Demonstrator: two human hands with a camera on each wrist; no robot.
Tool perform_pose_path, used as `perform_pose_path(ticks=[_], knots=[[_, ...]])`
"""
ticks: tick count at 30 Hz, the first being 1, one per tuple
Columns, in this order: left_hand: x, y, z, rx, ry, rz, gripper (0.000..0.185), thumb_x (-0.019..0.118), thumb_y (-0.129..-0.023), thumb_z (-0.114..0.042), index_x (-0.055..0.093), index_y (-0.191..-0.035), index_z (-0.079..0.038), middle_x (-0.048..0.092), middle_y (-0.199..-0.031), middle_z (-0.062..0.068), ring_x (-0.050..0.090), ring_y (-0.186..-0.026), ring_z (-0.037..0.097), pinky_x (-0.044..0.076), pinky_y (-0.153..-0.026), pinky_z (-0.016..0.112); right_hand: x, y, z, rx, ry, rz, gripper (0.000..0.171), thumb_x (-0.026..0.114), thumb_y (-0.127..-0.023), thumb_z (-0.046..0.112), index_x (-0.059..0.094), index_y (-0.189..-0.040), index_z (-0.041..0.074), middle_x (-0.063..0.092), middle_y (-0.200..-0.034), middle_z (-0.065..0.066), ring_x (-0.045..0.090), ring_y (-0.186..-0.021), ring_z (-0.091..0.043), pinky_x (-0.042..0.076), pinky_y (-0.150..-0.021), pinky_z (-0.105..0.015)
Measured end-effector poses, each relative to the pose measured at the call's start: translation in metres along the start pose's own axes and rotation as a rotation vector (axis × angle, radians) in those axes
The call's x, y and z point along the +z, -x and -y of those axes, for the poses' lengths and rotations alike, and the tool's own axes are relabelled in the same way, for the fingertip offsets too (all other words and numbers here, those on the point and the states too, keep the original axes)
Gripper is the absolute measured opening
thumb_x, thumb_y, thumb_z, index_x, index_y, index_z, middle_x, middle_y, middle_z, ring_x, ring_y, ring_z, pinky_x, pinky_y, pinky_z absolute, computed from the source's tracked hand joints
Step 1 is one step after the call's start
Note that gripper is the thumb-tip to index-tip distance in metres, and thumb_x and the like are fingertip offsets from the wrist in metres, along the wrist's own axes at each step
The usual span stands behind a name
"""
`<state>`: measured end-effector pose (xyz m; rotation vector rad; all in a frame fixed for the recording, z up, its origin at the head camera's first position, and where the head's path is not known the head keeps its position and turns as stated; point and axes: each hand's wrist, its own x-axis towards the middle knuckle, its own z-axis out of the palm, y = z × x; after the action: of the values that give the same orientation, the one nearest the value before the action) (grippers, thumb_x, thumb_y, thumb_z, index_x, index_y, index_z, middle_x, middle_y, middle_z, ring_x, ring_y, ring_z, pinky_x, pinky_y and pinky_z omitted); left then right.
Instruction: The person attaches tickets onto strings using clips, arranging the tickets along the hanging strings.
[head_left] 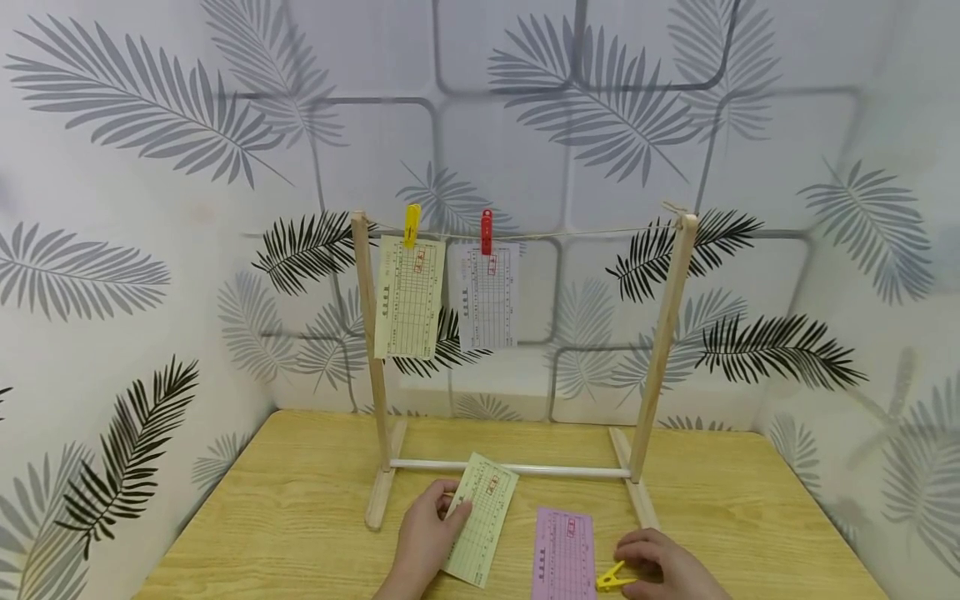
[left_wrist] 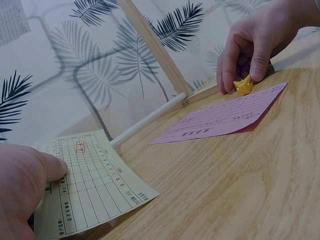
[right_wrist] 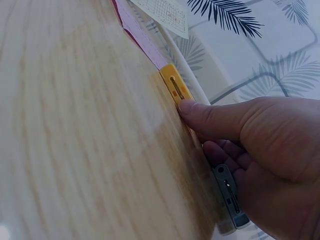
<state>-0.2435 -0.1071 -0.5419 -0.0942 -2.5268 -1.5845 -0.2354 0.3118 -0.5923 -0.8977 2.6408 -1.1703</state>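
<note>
My left hand (head_left: 452, 510) pinches the edge of a pale yellow-green printed slip (head_left: 482, 529) that lies tilted on the wooden table (head_left: 300, 500). In the left wrist view its thumb (left_wrist: 47, 167) presses on top of that slip (left_wrist: 90, 185). My right hand (head_left: 633, 567) pinches a yellow clothespin (head_left: 613, 577) against the table, just right of a pink slip (head_left: 564, 554). In the right wrist view the thumb (right_wrist: 200, 112) rests on the yellow clothespin (right_wrist: 175, 87), and a grey clothespin (right_wrist: 229, 197) lies under the curled fingers.
A wooden drying rack (head_left: 660, 350) with a string stands behind the hands. A yellow-green slip (head_left: 409, 296) hangs from a yellow peg (head_left: 412, 225) and a white slip (head_left: 489, 296) from a red peg (head_left: 486, 231). Leaf-patterned walls enclose the table.
</note>
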Motion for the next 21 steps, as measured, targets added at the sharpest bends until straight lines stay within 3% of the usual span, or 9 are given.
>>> perform_pose_path(ticks=[6, 12, 15, 21], knots=[[-0.001, 0.000, -0.001, 0.008, 0.004, 0.000, 0.027, 0.082, -0.102, -0.019, 0.074, -0.125, -0.008, 0.067, -0.086, -0.004, 0.056, -0.076, 0.015, 0.046, -0.065, 0.028, -0.007, 0.002, 0.033, 0.032, -0.021, -0.025, 0.026, 0.085, -0.100, 0.026, 0.079, -0.117, 0.008, 0.068, -0.123, 0.000, 0.061, -0.105, 0.002, 0.056, -0.085, -0.022], [-0.001, 0.001, -0.001, 0.008, 0.005, -0.004, 0.027, 0.083, -0.102, -0.019, 0.074, -0.125, -0.008, 0.067, -0.085, -0.004, 0.056, -0.075, 0.014, 0.046, -0.065, 0.028, -0.008, 0.004, 0.072, 0.280, -0.128, -0.071, 0.037, 0.087, -0.098, 0.028, 0.072, -0.124, 0.005, 0.071, -0.113, 0.000, 0.065, -0.098, -0.011, 0.056, -0.081, -0.025], [-0.002, 0.000, -0.001, 0.015, 0.008, -0.007, 0.027, 0.083, -0.101, -0.018, 0.074, -0.125, -0.008, 0.067, -0.085, -0.004, 0.056, -0.075, 0.015, 0.046, -0.065, 0.028, -0.006, 0.001, 0.081, 0.365, -0.134, -0.145, 0.042, 0.089, -0.096, 0.028, 0.072, -0.126, 0.003, 0.074, -0.111, 0.000, 0.070, -0.098, -0.018, 0.059, -0.081, -0.029], [-0.001, 0.000, -0.003, 0.034, 0.028, -0.009, 0.027, 0.083, -0.101, -0.017, 0.074, -0.124, -0.007, 0.066, -0.084, -0.003, 0.056, -0.074, 0.015, 0.047, -0.064, 0.027, 0.000, -0.002, 0.091, 0.393, -0.143, -0.310, 0.038, 0.090, -0.094, 0.014, 0.073, -0.125, 0.001, 0.077, -0.109, -0.002, 0.073, -0.101, -0.021, 0.062, -0.084, -0.032]])
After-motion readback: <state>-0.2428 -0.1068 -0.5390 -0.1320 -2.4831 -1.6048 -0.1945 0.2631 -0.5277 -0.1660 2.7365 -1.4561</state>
